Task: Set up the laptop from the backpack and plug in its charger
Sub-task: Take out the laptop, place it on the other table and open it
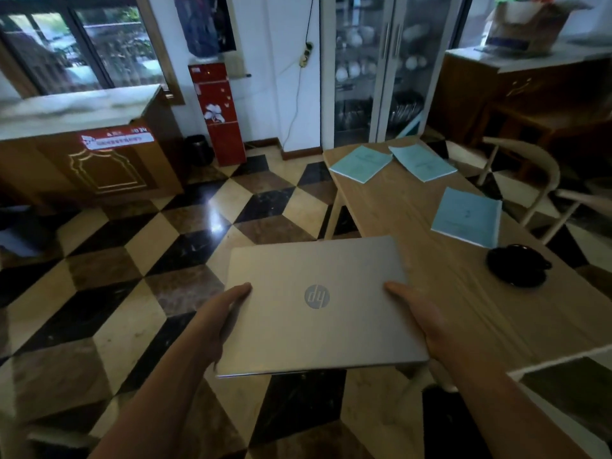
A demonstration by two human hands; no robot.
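Note:
A closed silver laptop (318,306) with a round logo on its lid is held flat in the air, partly over the floor and partly over the left edge of a wooden table (430,276). My left hand (218,323) grips its left edge. My right hand (427,323) grips its right edge. A coiled black thing, which may be the charger (516,265), lies on the table to the right of the laptop. No backpack is in view.
Three light blue booklets (467,215) lie on the table's far and right parts. A pale chair (530,180) stands beyond the table. A power strip (306,56) hangs on the far wall beside a red water dispenser (218,111). Chequered tile floor spreads to the left.

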